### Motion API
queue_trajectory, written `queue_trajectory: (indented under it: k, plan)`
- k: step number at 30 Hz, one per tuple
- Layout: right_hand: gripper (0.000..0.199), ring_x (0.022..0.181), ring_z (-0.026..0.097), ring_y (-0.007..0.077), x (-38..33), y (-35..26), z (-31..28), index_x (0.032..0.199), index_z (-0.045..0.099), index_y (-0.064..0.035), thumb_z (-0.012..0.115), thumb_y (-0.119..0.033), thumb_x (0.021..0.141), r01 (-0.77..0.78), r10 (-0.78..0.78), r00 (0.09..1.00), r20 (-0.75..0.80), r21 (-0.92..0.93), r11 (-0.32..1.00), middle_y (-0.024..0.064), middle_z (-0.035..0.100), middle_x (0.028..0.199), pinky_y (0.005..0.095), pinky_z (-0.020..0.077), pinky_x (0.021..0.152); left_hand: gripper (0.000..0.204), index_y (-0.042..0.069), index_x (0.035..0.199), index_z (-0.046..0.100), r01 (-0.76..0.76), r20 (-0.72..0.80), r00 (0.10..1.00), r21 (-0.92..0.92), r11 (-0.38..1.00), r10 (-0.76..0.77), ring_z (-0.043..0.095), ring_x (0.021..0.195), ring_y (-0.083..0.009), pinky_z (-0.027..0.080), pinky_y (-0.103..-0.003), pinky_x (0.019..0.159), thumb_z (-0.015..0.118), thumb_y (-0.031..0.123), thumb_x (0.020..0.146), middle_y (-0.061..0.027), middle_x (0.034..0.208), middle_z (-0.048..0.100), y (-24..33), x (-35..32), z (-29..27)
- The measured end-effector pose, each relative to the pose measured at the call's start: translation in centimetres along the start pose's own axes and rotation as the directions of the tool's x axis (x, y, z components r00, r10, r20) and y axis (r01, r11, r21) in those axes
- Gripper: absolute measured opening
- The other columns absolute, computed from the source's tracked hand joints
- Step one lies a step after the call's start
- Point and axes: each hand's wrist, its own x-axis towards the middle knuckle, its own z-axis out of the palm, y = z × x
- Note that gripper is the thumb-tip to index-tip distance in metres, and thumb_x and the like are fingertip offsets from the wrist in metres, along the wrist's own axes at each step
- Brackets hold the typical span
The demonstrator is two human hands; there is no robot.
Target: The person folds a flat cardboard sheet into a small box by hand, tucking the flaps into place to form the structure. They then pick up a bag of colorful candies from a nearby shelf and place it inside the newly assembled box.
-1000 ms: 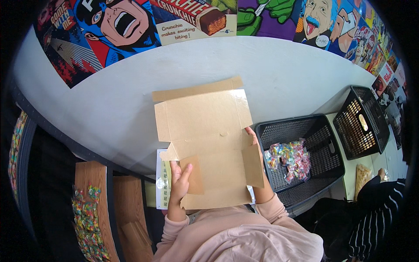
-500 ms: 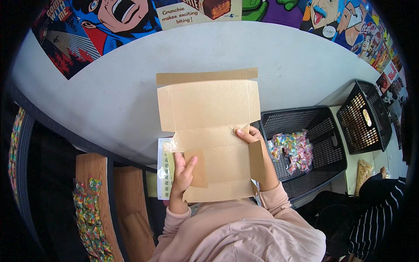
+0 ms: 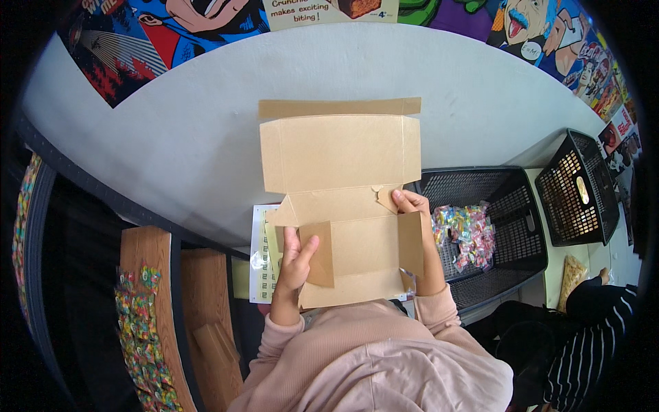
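Note:
A partly folded brown cardboard box [image 3: 364,244] is held up in front of me, its long lid panel standing away at the far side. My left hand [image 3: 296,259] grips its left side, with the thumb on the inner face of the folded-in left flap [image 3: 318,254]. At the far right corner, my right hand [image 3: 410,201] pinches a small corner tab [image 3: 388,200] between thumb and fingers. The right side flap [image 3: 411,244] stands up beside my right forearm. Both hands are closed on the cardboard; some of my left fingers are hidden behind it.
Right of the box, a black plastic basket [image 3: 511,250] holds wrapped sweets [image 3: 464,233]. A second basket [image 3: 576,192] stands farther right, near a bag of pale pieces [image 3: 572,276] and another person's striped sleeve [image 3: 596,336]. At left, sweet packets [image 3: 141,323] hang beside a wooden compartment [image 3: 206,288].
The left flap has swung further up and inward. My right hand has bent the far right corner tab inward. The box appears slightly higher and further right in view.

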Motion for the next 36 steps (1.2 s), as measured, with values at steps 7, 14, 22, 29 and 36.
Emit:
queue_trajectory:
  k: [7, 14, 22, 29, 36]
  plan:
    - [0.025, 0.047, 0.042, 0.0038, -1.7, -2.6, 1.8, 0.067, 0.060, -0.0035, 0.055, -0.024, 0.081, -0.113, 0.107, 0.991, 0.076, 0.086, 0.990, -0.0030, 0.051, 0.057, 0.0187, 0.0301, 0.043, 0.048, -0.002, 0.122, 0.035, -0.014, -0.137, 0.984, -0.698, 0.716, -0.114, 0.043, 0.110, -0.0235, 0.035, -0.035, 0.093, 0.021, 0.032, 0.091, -0.0132, 0.121, 0.044, -1.7, 1.3, -1.6]
    - [0.024, 0.045, 0.039, 0.0018, -1.6, -0.4, 0.6, 0.064, 0.057, -0.0043, 0.054, -0.022, 0.081, -0.111, 0.110, 0.994, 0.019, 0.020, 0.994, -0.0047, 0.049, 0.053, 0.0191, 0.0268, 0.041, 0.050, 0.000, 0.120, 0.039, 0.209, -0.031, 0.970, -0.404, 0.890, -0.242, 0.046, 0.106, -0.0182, 0.036, -0.030, 0.090, 0.027, 0.040, 0.091, -0.0111, 0.118, 0.047, -0.8, 1.0, -1.1]
    - [0.028, 0.043, 0.029, 0.0010, -1.5, 1.0, 0.2, 0.054, 0.053, -0.0071, 0.056, -0.020, 0.079, -0.049, 0.049, 0.998, -0.030, 0.002, 0.999, -0.0079, 0.039, 0.049, 0.0202, 0.0179, 0.040, 0.039, -0.001, 0.107, 0.051, 0.171, -0.137, 0.974, -0.073, 0.983, -0.180, 0.051, 0.093, -0.0129, 0.038, -0.025, 0.083, 0.038, 0.032, 0.090, -0.0079, 0.101, 0.056, -1.9, 1.3, -1.4]
    - [0.032, 0.045, 0.029, 0.0016, -1.6, 1.5, -0.1, 0.053, 0.047, -0.0060, 0.052, -0.019, 0.082, 0.082, -0.082, 0.996, 0.027, 0.004, 0.997, -0.0070, 0.037, 0.049, 0.0207, 0.0194, 0.041, 0.036, -0.001, 0.089, 0.053, 0.033, -0.151, 0.988, 0.102, 0.994, -0.017, 0.046, 0.078, -0.0093, 0.037, -0.024, 0.074, 0.033, 0.029, 0.092, -0.0041, 0.082, 0.054, -1.3, 0.7, -1.4]
    - [0.036, 0.046, 0.029, 0.0019, -1.7, 0.5, -0.9, 0.054, 0.044, -0.0062, 0.051, -0.023, 0.085, 0.157, -0.108, 0.951, 0.288, -0.153, 0.976, -0.0083, 0.037, 0.050, 0.0217, 0.0202, 0.040, 0.035, -0.001, 0.097, 0.051, 0.133, -0.181, 0.971, -0.118, 0.984, -0.153, 0.049, 0.081, -0.0102, 0.040, -0.024, 0.073, 0.035, 0.029, 0.092, -0.0047, 0.089, 0.055, -1.4, 0.4, -1.3]
